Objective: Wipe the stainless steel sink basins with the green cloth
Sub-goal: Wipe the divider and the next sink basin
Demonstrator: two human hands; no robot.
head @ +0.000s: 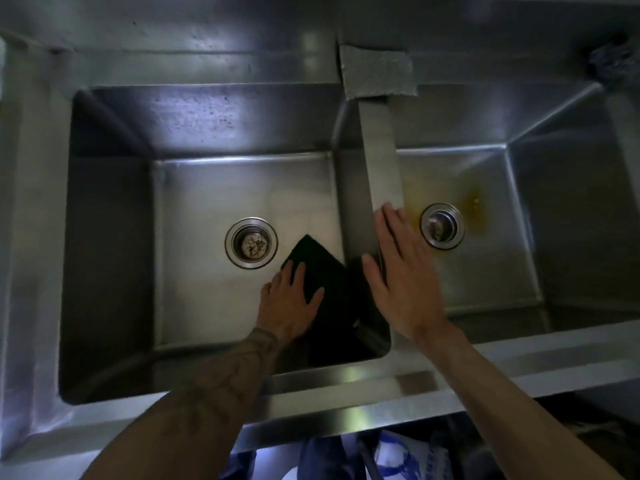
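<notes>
1. The green cloth looks very dark, almost black. It lies on the floor of the left basin, at its right side, and continues up against the wall under the divider.
2. The left hand lies flat on the cloth, palm down. Its fingers are spread apart and press on the cloth; they are not closed around it. The forearm carries a tattoo.
3. One corner of the cloth points toward the left drain and ends just beside its metal ring. The strainer inside this drain holds small dark bits.
4. The right hand rests open on the divider between the two basins, palm down. Its fingers are straight and nearly together, the thumb stands apart on the left side, and it holds nothing.
5. The right basin has its own drain, near the fingertips of the right hand. A yellow-brown stain lies around this drain on the basin floor.
6. A grey pad lies on the back rim, at the far end of the divider.
7. The front rim of the sink runs under both forearms.
</notes>
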